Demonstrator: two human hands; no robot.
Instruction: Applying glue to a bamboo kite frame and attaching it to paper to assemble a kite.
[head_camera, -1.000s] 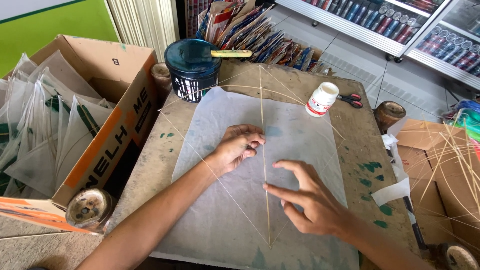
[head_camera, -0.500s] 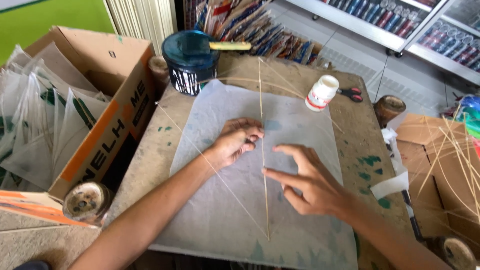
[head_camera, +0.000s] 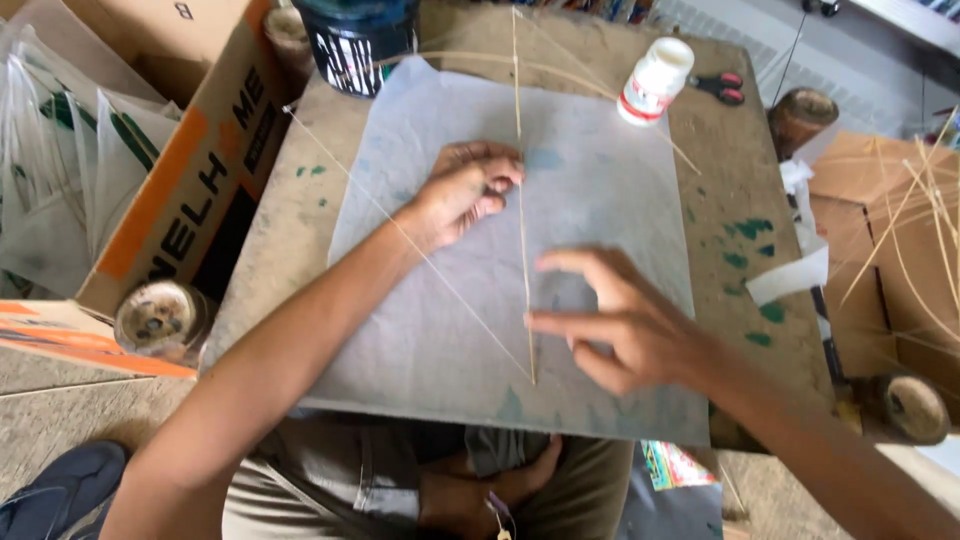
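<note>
On the paper sheet (head_camera: 600, 200), left hand (head_camera: 462, 190) pinching the upright stick (head_camera: 522, 230), right hand (head_camera: 625, 325) open, empty.

1. I see a worn brown counter (head_camera: 300, 215) with green paint spots.
2. Pale paper sheet (head_camera: 600, 200) lies flat on it, thin sticks (head_camera: 520, 150) laid across the sheet.
3. White glue bottle (head_camera: 655, 80), red-handled scissors (head_camera: 718, 86), dark tub (head_camera: 358, 40) along the far edge.

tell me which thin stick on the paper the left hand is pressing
The straight upright stick down the middle of the paper; the left hand pins it. The slanted stick crosses under the wrist, and the bowed stick arcs across the top.
</note>
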